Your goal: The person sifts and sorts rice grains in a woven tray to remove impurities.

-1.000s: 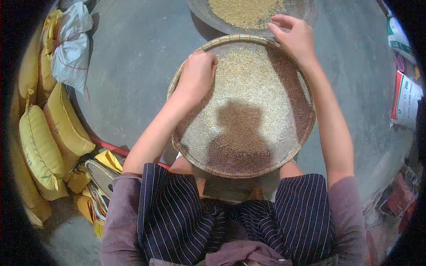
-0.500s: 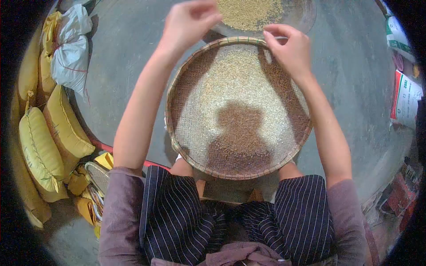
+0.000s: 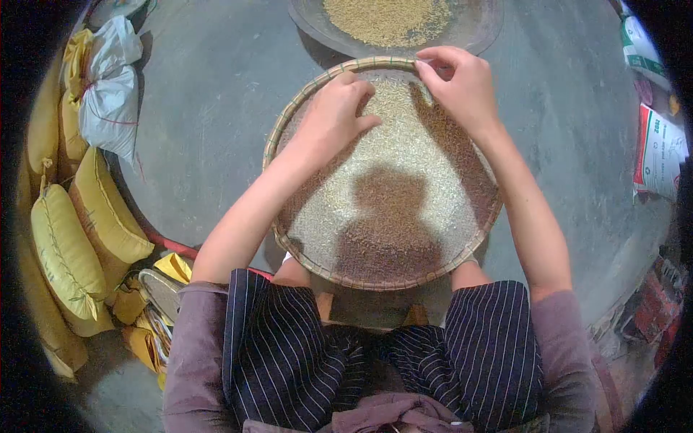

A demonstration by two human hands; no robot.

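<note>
A round woven tray (image 3: 487, 229) rests across my knees, with pale grain (image 3: 393, 130) spread over its mesh and shadows falling on it. My left hand (image 3: 338, 108) is over the tray's upper left part, inside the rim; its thumb is apart from the curled fingers, and nothing shows between them. At the top right of the rim, my right hand (image 3: 460, 85) has thumb and forefinger pinched together, but what they hold, if anything, is too small to name.
Beyond the tray a wide shallow pan (image 3: 307, 22) holds yellow grain. Yellow sacks (image 3: 66, 249) and a white bag (image 3: 108, 108) stand at the left. More printed sacks (image 3: 658, 151) lie at the right, on the grey floor.
My left hand has come down from above the far pan to over the tray. My right hand has moved slightly left along the rim. The tray has shifted slightly left.
</note>
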